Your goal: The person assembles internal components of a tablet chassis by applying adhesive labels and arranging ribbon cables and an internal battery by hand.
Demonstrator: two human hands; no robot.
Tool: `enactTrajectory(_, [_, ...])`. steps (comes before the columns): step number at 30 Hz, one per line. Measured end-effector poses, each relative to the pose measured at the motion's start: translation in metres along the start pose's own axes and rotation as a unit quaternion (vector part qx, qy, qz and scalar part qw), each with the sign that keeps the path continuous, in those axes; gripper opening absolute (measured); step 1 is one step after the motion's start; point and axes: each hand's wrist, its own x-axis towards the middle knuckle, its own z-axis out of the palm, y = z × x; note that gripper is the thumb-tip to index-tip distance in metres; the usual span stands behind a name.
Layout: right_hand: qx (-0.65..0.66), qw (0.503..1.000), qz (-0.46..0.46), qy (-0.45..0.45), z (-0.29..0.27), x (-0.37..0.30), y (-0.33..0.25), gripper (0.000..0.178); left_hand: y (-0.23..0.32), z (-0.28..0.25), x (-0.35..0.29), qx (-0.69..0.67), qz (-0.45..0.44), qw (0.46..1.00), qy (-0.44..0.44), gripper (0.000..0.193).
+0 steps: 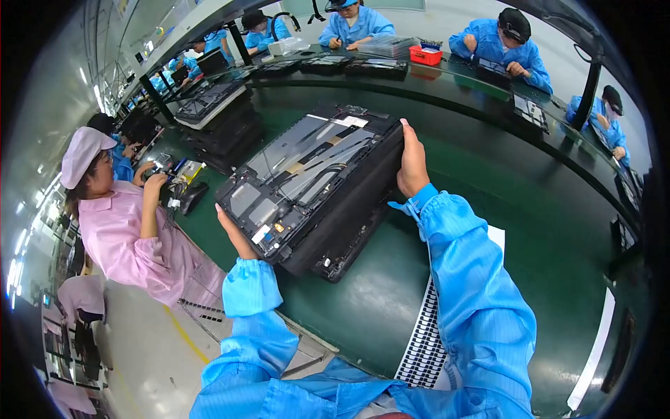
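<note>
- I've my left hand [237, 234] clasping the black casing stack [321, 188] at left, fingers mostly hidden!
- My right hand [413, 162], part-curled, clasps its right end!
- Green tabletop [373, 300] around!

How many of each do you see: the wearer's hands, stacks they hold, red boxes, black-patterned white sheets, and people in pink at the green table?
Left hand and right hand: 2
Held stack of panels: 1
Red box: 1
Black-patterned sheet: 1
Person in pink: 1
Total: 6
</note>
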Motion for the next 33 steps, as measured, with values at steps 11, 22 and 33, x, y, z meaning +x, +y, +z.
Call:
enactTrajectory(11, [-0.126,0.986,-0.062,0.095,-0.004,0.027,0.013,0.055,-0.004,0.014,-0.031,-0.034,0.024,0.999,-0.032,0.056])
enactTrajectory(22, [-0.106,0.994,0.039,0.004,-0.002,0.015,0.002,0.058,-0.009,0.01,-0.016,-0.085,0.028,0.996,-0.011,0.057])
enactTrajectory(33, [-0.154,0.982,0.106,-0.028,-0.033,0.016,0.016,0.058,-0.036,0.01,-0.021,-0.172,-0.022,0.985,-0.012,0.061])
